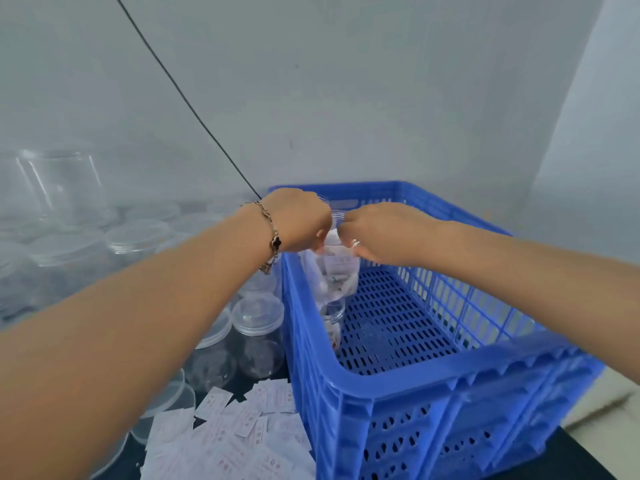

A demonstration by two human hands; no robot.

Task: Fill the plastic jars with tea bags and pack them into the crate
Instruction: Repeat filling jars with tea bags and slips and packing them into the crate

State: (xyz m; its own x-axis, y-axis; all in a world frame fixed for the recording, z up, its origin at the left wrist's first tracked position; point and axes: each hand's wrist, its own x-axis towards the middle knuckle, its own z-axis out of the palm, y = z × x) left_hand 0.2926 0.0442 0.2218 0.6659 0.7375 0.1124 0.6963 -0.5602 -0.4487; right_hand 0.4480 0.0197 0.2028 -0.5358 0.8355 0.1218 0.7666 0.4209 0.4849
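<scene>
Packing is in hand: the left hand (298, 220) and right hand (377, 233) both grip a filled jar (334, 268) over the blue crate (398, 382) (far left corner), which next needs lowering beside another jar (332, 323).

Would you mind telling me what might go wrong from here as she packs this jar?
1. Both the left hand and the right hand grip the filled jar near its top, above the blue crate; it might slip.
2. It may knock the packed jar directly below.
3. A forearm could sweep the loose tea bags or empty jars beside the crate.
</scene>
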